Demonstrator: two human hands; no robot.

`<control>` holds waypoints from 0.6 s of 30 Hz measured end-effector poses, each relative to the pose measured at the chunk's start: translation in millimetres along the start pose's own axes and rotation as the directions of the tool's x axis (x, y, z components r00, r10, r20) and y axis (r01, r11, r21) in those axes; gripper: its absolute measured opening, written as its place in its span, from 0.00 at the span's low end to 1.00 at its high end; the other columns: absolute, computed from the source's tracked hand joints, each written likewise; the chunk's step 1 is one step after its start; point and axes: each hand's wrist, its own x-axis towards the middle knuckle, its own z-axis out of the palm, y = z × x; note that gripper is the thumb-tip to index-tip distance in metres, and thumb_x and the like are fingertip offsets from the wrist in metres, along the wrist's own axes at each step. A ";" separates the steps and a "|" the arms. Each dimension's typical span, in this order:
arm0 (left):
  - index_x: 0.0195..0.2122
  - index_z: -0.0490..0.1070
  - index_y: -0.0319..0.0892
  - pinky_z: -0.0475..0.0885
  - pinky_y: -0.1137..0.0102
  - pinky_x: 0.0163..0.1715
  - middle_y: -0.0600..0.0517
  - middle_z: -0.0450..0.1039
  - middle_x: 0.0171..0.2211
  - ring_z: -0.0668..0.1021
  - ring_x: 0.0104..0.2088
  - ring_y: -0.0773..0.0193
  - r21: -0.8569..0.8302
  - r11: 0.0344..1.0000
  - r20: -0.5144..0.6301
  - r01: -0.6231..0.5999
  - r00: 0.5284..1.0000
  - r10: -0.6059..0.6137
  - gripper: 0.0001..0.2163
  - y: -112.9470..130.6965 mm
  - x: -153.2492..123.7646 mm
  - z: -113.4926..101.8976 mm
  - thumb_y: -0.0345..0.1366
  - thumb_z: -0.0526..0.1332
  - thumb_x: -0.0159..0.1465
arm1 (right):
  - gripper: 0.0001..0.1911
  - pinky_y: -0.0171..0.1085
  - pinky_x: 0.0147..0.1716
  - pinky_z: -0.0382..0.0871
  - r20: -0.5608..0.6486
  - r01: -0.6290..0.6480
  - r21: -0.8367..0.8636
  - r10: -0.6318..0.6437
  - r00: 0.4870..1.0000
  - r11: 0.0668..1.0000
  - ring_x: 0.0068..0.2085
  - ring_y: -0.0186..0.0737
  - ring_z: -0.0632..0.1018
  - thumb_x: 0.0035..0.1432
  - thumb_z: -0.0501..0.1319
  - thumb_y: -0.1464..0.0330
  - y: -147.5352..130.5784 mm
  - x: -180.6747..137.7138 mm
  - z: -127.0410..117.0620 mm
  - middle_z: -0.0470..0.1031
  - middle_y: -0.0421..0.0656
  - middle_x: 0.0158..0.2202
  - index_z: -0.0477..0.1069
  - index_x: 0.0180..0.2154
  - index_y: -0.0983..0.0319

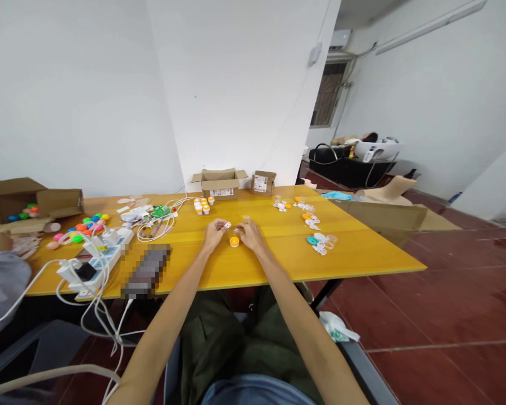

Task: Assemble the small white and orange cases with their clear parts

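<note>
2 bare hands close together above the yellow wood-look table [183,253]. Left hand [215,235] pinches 1 white piece [228,225] with dark spots at its fingertips; right hand [249,233], just beside, fingers curled, can't tell if gripping anything. 1 orange round piece [234,242] on the table between the hands, nearer the body. 1 clear cup [247,217] just beyond right hand. 4 piles of parts [319,247] out to right hand's right, 1 with a teal ring [312,241]. Beyond both hands: 1 open box [217,184], 1 smaller box [263,183].

Containers [202,206] beyond left hand overlap, count unclear. Left of left hand: dark slab [147,271] pixelated; a co-worker's sleeve [4,287] farther out, cut off.

Boxes brown cardboard; orange piece looks plastic; pile pieces white, flattish, irregular.
</note>
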 end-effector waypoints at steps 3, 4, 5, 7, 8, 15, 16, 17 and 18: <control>0.27 0.74 0.42 0.77 0.66 0.40 0.52 0.79 0.28 0.81 0.33 0.61 -0.011 1.000 -0.008 0.002 1.000 -0.002 0.09 -2.4 0.8 -1.0 0.30 0.73 0.47 | 0.02 0.41 0.47 0.69 -0.008 0.018 -0.005 -0.018 1.000 1.000 0.45 0.44 0.77 0.58 0.67 0.70 0.8 0.1 0.2 0.79 0.45 0.41 0.78 0.35 0.57; 0.27 0.74 0.42 0.77 0.66 0.40 0.52 0.80 0.29 0.81 0.34 0.61 -0.015 1.000 -0.009 0.003 1.000 -0.003 0.09 -2.9 1.0 -1.1 0.29 0.73 0.47 | 0.02 0.41 0.47 0.69 -0.008 0.019 0.000 -0.019 1.000 1.000 0.45 0.43 0.77 0.58 0.67 0.70 0.4 0.3 -0.2 0.79 0.44 0.40 0.78 0.34 0.57; 0.27 0.74 0.42 0.77 0.65 0.40 0.52 0.80 0.29 0.81 0.34 0.61 -0.017 1.000 -0.008 0.005 1.000 -0.005 0.09 -3.3 1.1 -1.2 0.28 0.73 0.47 | 0.03 0.40 0.46 0.69 -0.007 0.016 0.008 -0.016 1.000 1.000 0.44 0.43 0.77 0.57 0.67 0.71 -0.2 0.4 -0.6 0.79 0.44 0.39 0.77 0.33 0.57; 0.27 0.74 0.42 0.77 0.65 0.40 0.52 0.80 0.29 0.82 0.33 0.61 -0.021 1.000 -0.005 0.009 1.000 -0.009 0.10 -3.2 1.1 -1.1 0.27 0.73 0.47 | 0.04 0.40 0.46 0.69 0.004 0.004 0.030 -0.004 1.000 1.000 0.43 0.42 0.77 0.57 0.67 0.73 -1.7 0.8 -1.3 0.79 0.43 0.38 0.76 0.33 0.58; 0.27 0.74 0.42 0.77 0.65 0.40 0.52 0.80 0.29 0.82 0.33 0.61 -0.023 1.000 -0.001 0.012 1.000 -0.012 0.10 -2.9 0.9 -0.9 0.27 0.73 0.47 | 0.05 0.40 0.45 0.69 0.013 -0.004 0.040 0.003 1.000 0.999 0.42 0.42 0.77 0.57 0.67 0.74 -2.3 1.0 -1.5 0.79 0.43 0.37 0.76 0.32 0.58; 0.27 0.73 0.42 0.79 0.64 0.40 0.52 0.79 0.27 0.82 0.30 0.61 -0.043 0.999 0.014 0.029 1.000 -0.028 0.10 1.8 -1.4 0.2 0.31 0.74 0.49 | 0.05 0.41 0.47 0.69 -0.016 0.006 0.047 -0.006 1.000 0.999 0.44 0.43 0.77 0.56 0.68 0.72 -1.0 0.8 -0.5 0.79 0.43 0.39 0.77 0.35 0.57; 0.27 0.73 0.42 0.79 0.64 0.40 0.52 0.79 0.27 0.82 0.30 0.61 -0.045 0.999 0.012 0.030 0.999 -0.030 0.10 2.4 -1.6 0.4 0.31 0.74 0.48 | 0.04 0.41 0.47 0.69 -0.015 0.006 0.037 -0.006 1.000 0.999 0.44 0.44 0.77 0.56 0.68 0.71 -0.9 0.6 -0.7 0.79 0.44 0.40 0.77 0.35 0.57; 0.27 0.73 0.42 0.79 0.64 0.39 0.52 0.79 0.26 0.82 0.30 0.61 -0.047 0.998 0.010 0.031 0.999 -0.030 0.11 3.0 -1.7 0.5 0.32 0.74 0.48 | 0.03 0.42 0.47 0.69 -0.008 0.002 0.029 -0.002 1.000 1.000 0.44 0.44 0.77 0.56 0.68 0.71 -1.2 0.5 -1.2 0.79 0.44 0.40 0.77 0.34 0.57; 0.27 0.73 0.42 0.79 0.64 0.39 0.52 0.79 0.26 0.82 0.30 0.61 -0.048 0.998 0.009 0.031 0.999 -0.030 0.11 3.4 -1.9 0.6 0.32 0.75 0.48 | 0.03 0.42 0.48 0.69 0.002 -0.004 0.022 0.004 1.000 1.000 0.44 0.44 0.77 0.57 0.68 0.70 -1.8 0.4 -1.9 0.79 0.44 0.40 0.77 0.34 0.57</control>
